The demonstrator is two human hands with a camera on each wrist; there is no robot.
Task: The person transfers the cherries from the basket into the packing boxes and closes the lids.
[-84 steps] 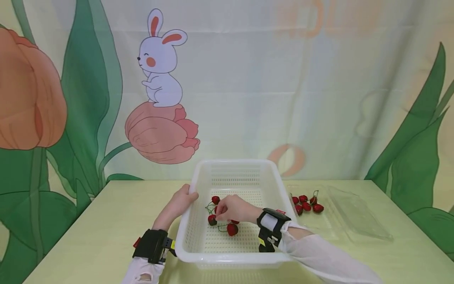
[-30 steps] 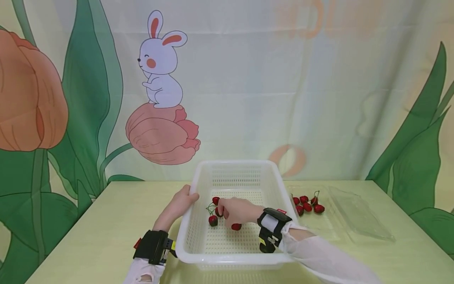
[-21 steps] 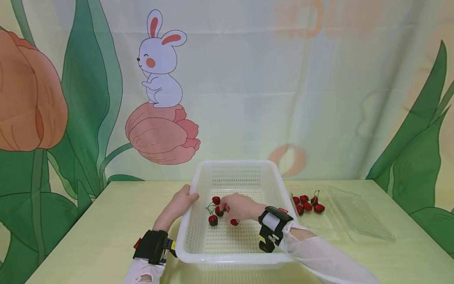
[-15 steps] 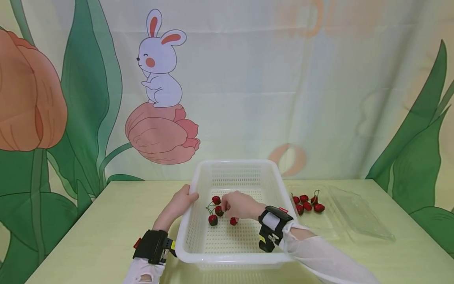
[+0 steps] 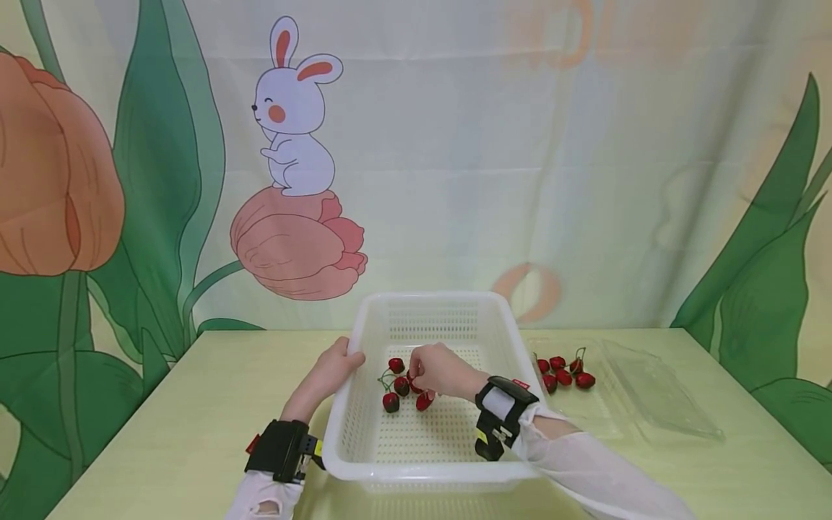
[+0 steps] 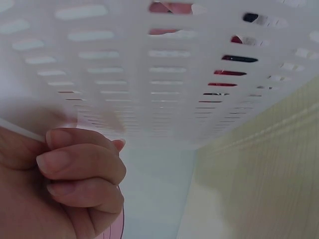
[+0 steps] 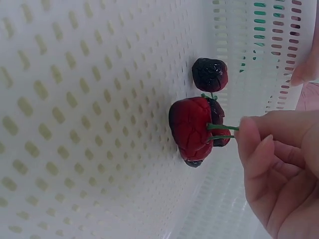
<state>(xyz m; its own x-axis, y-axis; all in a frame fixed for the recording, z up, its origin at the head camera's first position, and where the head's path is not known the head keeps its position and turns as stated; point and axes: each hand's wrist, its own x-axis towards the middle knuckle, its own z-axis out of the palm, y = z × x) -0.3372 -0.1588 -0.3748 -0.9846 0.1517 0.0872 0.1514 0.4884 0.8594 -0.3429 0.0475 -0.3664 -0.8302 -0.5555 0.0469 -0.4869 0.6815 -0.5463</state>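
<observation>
Head view: we see the left hand (image 5: 330, 370) gripping the white basket (image 5: 429, 473) by its rim, cherries (image 5: 401, 387) inside. Left wrist: we see its fingers (image 6: 84, 162) curled. Right wrist: we see the right hand (image 7: 279, 172) pinching cherry stems (image 7: 223, 128).

glossy cherries (image 7: 192, 122), plastic basket (image 5: 429, 473), backdrop (image 5: 455, 144) apparently cloth

Right hand (image 7: 281, 177) pinching green stems (image 7: 222, 127); dark-red cherries (image 7: 192, 124) clustered just beside, inside white perforated basket (image 7: 89, 149).
</observation>
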